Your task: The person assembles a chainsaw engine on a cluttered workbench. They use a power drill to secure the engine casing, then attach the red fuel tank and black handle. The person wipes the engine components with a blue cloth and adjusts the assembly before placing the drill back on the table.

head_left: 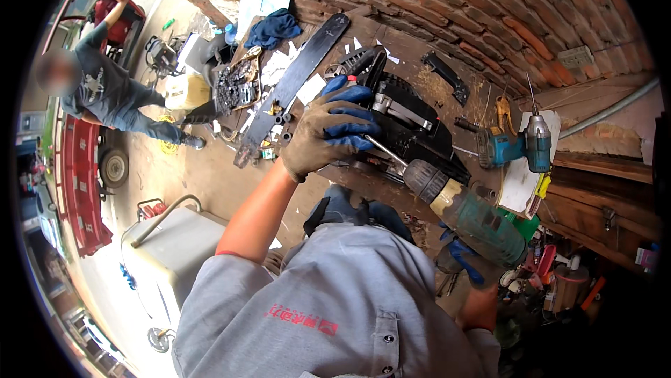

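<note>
My left hand (327,130), in a grimy glove with blue fingers, is curled over the near left side of a black chainsaw body (412,116) on the bench. My right hand (470,260), gloved too, grips a green and black power drill (475,221) from below; its handle is mostly hidden. The drill's long metal bit (386,153) points up and left into the saw body, beside my left fingers. Whether its tip sits on a screw is hidden. To the left of my left hand, a long black guide bar (297,84) lies slantwise across the bench.
Small loose parts (275,116) and a dark greasy heap (237,88) lie left of the bar, near a blue cloth (272,28). Two more power drivers (537,144) stand at right, below a brick wall (475,1). Another person (105,84) stands far left by a red vehicle (80,182).
</note>
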The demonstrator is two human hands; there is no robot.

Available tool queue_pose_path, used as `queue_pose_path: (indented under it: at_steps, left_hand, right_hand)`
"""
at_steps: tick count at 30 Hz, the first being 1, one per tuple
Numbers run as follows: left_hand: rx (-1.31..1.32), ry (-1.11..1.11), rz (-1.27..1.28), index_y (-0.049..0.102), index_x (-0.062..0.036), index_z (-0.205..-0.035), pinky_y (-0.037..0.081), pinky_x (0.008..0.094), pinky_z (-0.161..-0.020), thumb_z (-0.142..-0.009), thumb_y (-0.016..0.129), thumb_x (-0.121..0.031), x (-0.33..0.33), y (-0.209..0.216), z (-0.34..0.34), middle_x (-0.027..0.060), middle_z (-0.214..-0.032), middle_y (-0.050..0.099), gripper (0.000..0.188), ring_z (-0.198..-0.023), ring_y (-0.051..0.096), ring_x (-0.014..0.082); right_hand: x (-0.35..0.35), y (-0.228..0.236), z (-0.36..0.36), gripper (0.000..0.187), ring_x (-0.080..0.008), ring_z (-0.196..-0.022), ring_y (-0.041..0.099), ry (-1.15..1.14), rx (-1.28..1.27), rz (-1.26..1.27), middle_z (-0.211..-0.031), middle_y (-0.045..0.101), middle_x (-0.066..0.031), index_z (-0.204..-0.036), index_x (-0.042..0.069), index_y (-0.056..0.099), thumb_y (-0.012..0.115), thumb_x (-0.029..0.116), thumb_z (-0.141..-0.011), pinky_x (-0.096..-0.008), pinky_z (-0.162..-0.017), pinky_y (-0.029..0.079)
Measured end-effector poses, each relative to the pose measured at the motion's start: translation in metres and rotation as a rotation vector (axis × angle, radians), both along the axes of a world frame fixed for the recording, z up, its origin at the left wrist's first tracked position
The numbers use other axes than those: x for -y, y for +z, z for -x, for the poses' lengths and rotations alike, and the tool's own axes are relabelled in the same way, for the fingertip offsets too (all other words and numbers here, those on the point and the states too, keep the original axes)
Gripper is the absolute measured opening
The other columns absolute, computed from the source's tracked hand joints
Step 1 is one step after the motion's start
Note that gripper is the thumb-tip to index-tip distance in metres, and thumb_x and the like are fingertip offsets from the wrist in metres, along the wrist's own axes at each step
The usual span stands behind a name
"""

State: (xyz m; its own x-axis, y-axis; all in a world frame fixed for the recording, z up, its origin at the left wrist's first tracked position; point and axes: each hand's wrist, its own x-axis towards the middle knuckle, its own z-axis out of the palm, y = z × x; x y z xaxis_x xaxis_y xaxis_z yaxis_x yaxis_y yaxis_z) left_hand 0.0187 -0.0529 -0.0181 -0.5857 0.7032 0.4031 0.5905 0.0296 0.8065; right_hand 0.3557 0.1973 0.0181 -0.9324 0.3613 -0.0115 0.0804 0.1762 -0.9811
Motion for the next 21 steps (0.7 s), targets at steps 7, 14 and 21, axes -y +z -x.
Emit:
queue_pose_path:
  at_steps: [7, 14, 21]
  left_hand:
    - [-0.081, -0.032, 0.041, 0.080, -0.0188, -0.094, 0.034, 0.0533, -0.115, -0.071, 0.084, -0.027, 0.001, 0.005, 0.001, 0.0032, -0.111, 0.073, 0.026, -0.127, 0.057, 0.0328]
    - [-0.232, -0.038, 0.146, 0.076, -0.0179, -0.110, 0.035, 0.0504, -0.114, -0.067, 0.086, -0.042, 0.002, 0.004, -0.001, 0.0085, -0.131, 0.064, 0.051, -0.135, 0.049, 0.0345]
    - [-0.032, 0.124, 0.072, 0.062, -0.0085, -0.132, 0.036, 0.0471, -0.115, -0.063, 0.088, -0.039, -0.003, 0.008, -0.010, 0.0131, -0.139, 0.058, 0.080, -0.136, 0.047, 0.0356]
  right_hand:
    - [-0.012, 0.005, -0.006, 0.078, -0.0243, -0.116, 0.061, -0.036, 0.127, -0.122, -0.130, 0.061, -0.0081, -0.134, 0.005, 0.055, 0.089, 0.010, -0.064, -0.0380, -0.098, 0.048]
    - [-0.017, 0.038, 0.007, 0.063, -0.0187, -0.102, 0.068, 0.187, 0.417, -0.948, -0.119, 0.068, -0.0049, -0.116, 0.006, 0.063, 0.093, 0.018, -0.062, -0.0334, -0.084, 0.056]
    - [0.013, 0.070, 0.034, 0.057, -0.0190, -0.097, 0.070, -0.149, 0.193, -0.190, -0.113, 0.070, -0.0054, -0.115, 0.007, 0.064, 0.090, 0.019, -0.066, -0.0299, -0.084, 0.057]
